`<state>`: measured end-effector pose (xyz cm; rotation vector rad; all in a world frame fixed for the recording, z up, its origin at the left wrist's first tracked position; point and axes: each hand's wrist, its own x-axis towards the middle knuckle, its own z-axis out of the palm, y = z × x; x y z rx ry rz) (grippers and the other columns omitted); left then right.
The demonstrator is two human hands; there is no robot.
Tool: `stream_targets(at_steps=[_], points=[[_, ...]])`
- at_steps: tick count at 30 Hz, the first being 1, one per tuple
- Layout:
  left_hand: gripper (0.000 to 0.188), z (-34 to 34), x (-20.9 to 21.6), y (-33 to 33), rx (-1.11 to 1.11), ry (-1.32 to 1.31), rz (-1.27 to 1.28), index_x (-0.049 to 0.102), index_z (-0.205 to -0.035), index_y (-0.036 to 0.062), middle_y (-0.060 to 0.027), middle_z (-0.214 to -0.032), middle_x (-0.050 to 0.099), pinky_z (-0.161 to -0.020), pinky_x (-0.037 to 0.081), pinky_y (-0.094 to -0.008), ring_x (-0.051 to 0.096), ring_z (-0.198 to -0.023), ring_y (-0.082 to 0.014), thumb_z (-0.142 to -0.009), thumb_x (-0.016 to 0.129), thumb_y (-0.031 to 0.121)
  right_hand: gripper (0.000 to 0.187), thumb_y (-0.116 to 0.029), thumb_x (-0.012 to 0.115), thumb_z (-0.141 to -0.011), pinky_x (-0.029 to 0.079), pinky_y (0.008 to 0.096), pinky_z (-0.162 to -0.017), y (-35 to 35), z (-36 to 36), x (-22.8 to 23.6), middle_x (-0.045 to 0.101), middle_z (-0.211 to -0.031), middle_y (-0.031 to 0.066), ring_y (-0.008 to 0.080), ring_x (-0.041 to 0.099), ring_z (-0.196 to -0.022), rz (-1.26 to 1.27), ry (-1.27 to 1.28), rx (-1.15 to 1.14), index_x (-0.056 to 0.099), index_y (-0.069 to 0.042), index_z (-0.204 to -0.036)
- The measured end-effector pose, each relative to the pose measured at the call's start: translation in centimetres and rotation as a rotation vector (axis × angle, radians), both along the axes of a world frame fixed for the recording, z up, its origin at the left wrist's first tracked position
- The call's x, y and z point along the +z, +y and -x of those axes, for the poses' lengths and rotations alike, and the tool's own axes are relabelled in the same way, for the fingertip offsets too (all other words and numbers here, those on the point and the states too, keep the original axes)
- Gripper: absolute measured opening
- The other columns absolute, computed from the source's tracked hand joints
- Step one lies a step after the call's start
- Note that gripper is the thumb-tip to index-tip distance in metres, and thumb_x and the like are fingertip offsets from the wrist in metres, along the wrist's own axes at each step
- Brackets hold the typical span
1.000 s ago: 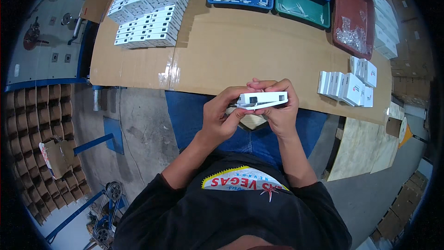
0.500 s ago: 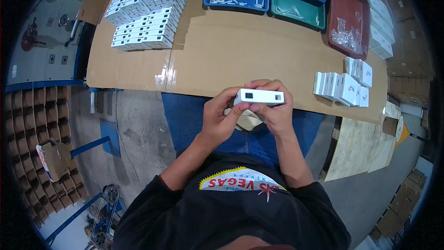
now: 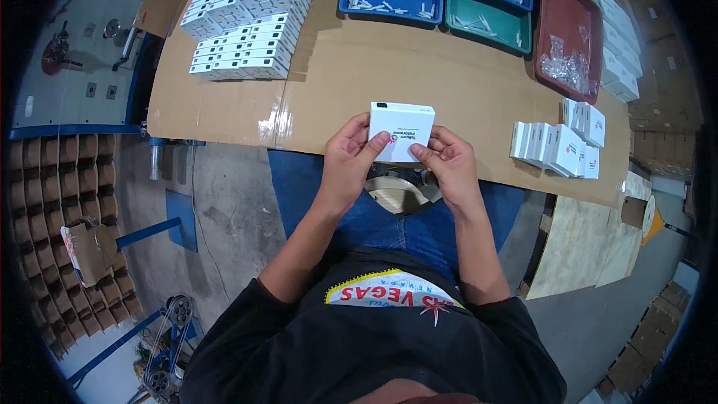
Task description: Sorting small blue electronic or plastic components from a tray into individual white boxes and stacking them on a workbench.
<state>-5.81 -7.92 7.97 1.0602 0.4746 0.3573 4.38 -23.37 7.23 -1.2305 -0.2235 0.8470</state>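
A flat white square box (image 3: pixel 402 121) with printing on its broad face is held up over the table's near edge. My left hand (image 3: pixel 351 155) grips its left side, the thumb lying on the printed face. On the right side my right hand (image 3: pixel 447 163) holds it by the lower corner, thumb in front and fingers behind. The broad face is turned up toward me, and a small black rectangle shows on the narrow far edge. Fingertips behind the box are hidden.
Stacked white boxes (image 3: pixel 247 49) stand at the table's far left. Small white boxes (image 3: pixel 557 146) sit at the right. Along the back are a blue tray (image 3: pixel 389 16) with white pieces, a green tray (image 3: pixel 516 37), and a dark red tray (image 3: pixel 572 0) holding clear plastic parts. Brown cardboard (image 3: pixel 449 67) covers the table.
Both hands have tilted the white box, so its broad printed face now shows instead of the narrow edge. The box has moved slightly away from me, toward the table.
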Motion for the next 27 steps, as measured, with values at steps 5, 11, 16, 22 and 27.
stream_targets(at_steps=[5,11,16,22,27], points=[[0.041,0.1,-0.6,0.1,-0.043,0.016,-0.095,0.051,-0.138,-0.0064,-0.0126,-0.126,0.067,-0.100,0.051,-0.0284,0.064,-0.114,-0.0153,-0.102,0.065,0.006,0.033,0.002,0.070,-0.095,0.057,0.0300,-0.093,0.0,-0.4,-1.3,0.073,-0.115,0.0122,0.0170,0.069,-0.105,-0.019,0.050,0.017,0.060,0.006,-0.127],[0.044,-0.3,-1.4,-1.0,0.086,-0.037,-0.143,0.048,-0.144,-0.0038,-0.0127,-0.135,0.062,-0.108,0.046,-0.0322,0.059,-0.124,-0.0173,-0.108,0.056,0.020,0.071,-0.017,0.070,-0.098,0.045,0.0412,-0.112,2.0,1.6,-0.9,0.041,-0.158,0.0211,0.0299,0.045,-0.145,0.193,-0.408,-0.209,0.034,-0.001,-0.157],[0.075,0.1,-3.0,-3.4,-0.164,-0.121,-0.094,0.036,-0.157,0.0017,-0.0156,-0.163,0.035,-0.124,0.028,-0.0406,0.033,-0.152,-0.0273,-0.110,0.022,0.058,0.067,-0.018,0.063,-0.103,0.041,0.0358,-0.113,3.3,3.4,-2.4,0.045,-0.156,0.0196,0.0279,0.048,-0.141,0.211,-0.782,-0.214,0.031,-0.003,-0.160],[0.069,1.0,-4.3,-1.7,-0.107,-0.029,-0.093,0.041,-0.153,-0.0002,-0.0162,-0.157,0.045,-0.121,0.033,-0.0438,0.046,-0.144,-0.0289,-0.111,0.031,0.054,0.033,-0.016,0.050,-0.110,0.046,0.0318,-0.102,2.2,1.7,-4.1,0.065,-0.126,0.0096,0.0161,0.059,-0.117,0.093,-0.363,-0.179,0.052,0.000,-0.140],[0.042,0.0,-5.8,-0.6,0.109,0.016,-0.093,0.054,-0.141,-0.0020,-0.0136,-0.138,0.062,-0.110,0.045,-0.0344,0.057,-0.129,-0.0193,-0.108,0.056,0.024,0.029,-0.016,0.050,-0.110,0.047,0.0311,-0.101,2.0,1.4,-4.6,0.067,-0.121,0.0069,0.0122,0.060,-0.113,-0.089,-0.189,-0.164,0.056,-0.001,-0.133]])
